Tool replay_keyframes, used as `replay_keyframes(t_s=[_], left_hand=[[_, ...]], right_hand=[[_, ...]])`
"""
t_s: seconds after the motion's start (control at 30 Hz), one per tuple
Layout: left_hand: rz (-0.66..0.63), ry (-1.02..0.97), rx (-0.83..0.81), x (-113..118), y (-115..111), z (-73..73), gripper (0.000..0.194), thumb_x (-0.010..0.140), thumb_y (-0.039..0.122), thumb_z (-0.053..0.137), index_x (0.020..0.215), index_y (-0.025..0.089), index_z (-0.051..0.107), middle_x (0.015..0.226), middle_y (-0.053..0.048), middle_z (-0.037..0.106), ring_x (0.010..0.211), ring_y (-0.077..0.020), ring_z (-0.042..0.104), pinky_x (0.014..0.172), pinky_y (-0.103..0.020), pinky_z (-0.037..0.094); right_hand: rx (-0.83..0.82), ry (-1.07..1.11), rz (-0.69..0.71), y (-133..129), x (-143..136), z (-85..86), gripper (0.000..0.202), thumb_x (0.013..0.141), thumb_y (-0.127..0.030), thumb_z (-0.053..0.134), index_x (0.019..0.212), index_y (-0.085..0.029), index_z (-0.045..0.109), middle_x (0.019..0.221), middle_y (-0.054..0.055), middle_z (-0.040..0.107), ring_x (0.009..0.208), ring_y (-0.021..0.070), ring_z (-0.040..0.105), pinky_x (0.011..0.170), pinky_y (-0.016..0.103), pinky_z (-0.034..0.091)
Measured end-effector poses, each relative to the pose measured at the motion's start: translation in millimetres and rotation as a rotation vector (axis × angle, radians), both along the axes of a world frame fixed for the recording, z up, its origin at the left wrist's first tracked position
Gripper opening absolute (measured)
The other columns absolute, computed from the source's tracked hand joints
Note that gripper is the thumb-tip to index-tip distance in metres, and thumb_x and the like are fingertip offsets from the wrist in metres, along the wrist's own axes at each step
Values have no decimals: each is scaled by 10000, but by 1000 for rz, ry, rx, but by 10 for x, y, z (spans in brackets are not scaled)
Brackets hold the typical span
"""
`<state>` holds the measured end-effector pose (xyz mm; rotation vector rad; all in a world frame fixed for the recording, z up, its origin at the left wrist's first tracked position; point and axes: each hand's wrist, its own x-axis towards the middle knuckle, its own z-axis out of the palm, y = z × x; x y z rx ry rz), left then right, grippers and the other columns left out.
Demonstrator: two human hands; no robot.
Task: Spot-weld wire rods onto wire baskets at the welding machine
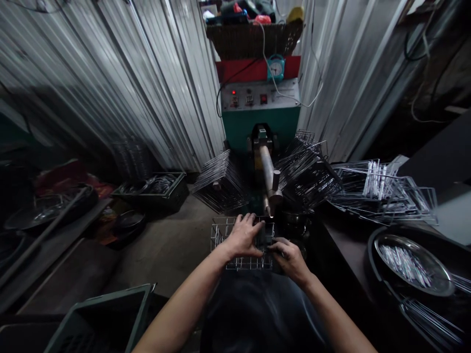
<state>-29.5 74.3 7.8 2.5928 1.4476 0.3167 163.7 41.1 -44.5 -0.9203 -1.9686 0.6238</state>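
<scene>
A wire basket (220, 234) of thin metal rods is in front of my body, just below the tip of the welding machine's arm (270, 171). My left hand (245, 236) lies over the basket with its fingers and thumb spread around the wires, gripping it. At the basket's right side my right hand (289, 257) has its thumb and fingers pinched together; what is between them is too small to make out. A small bright glow shows at the machine's tip, close above the basket's far edge.
Stacked wire frames (221, 181) hang left of the machine, with more frames (309, 171) to its right. At the right, a metal bowl (414, 264) holds short rods. A green crate (106, 304) stands at the lower left, and a tray of wire parts (152, 186) is farther back.
</scene>
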Motion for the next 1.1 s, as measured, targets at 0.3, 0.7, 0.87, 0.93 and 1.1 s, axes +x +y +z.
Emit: replay_keyframes(t_s=[0.3, 0.7, 0.87, 0.93, 1.1], left_hand=[[22, 0, -3, 15, 180, 35, 884, 451, 517, 759, 1225, 204, 469, 1267, -196, 436, 1179, -399, 375, 964, -568, 274], [26, -46, -7, 1, 342, -4, 887, 459, 506, 764, 1240, 211, 464, 1308, -195, 403, 1221, -387, 343, 994, -557, 245], [57, -86, -39, 40, 561, -41, 909, 442, 522, 770, 1238, 208, 464, 1288, -185, 428, 1197, -384, 376, 977, -545, 275], [63, -103, -45, 42, 604, -55, 897, 436, 503, 779, 1229, 217, 472, 1276, -167, 442, 1183, -384, 390, 970, -536, 289], [43, -152, -71, 28, 609, -51, 829, 458, 498, 772, 1201, 252, 500, 1209, -120, 498, 1118, -342, 462, 952, -468, 346]], right_hand=[[-19, 24, -5, 206, -9, 67, 133, 813, -243, 532, 805, -201, 658, 884, 59, 629, 814, 156, 612, 720, 278, 497], [1, 111, -112, 232, -63, 29, 134, 822, -271, 540, 835, -214, 660, 882, 53, 646, 820, 167, 616, 728, 291, 493], [35, 123, -173, 411, -63, 28, 104, 812, -264, 555, 808, -201, 638, 806, 35, 647, 750, 156, 609, 693, 282, 478], [41, 104, -165, 448, -67, 49, 102, 811, -263, 556, 786, -198, 630, 785, 31, 641, 731, 152, 604, 677, 274, 471], [31, 99, -169, 445, -85, 92, 118, 819, -273, 545, 788, -195, 629, 767, 28, 626, 712, 146, 593, 667, 266, 465]])
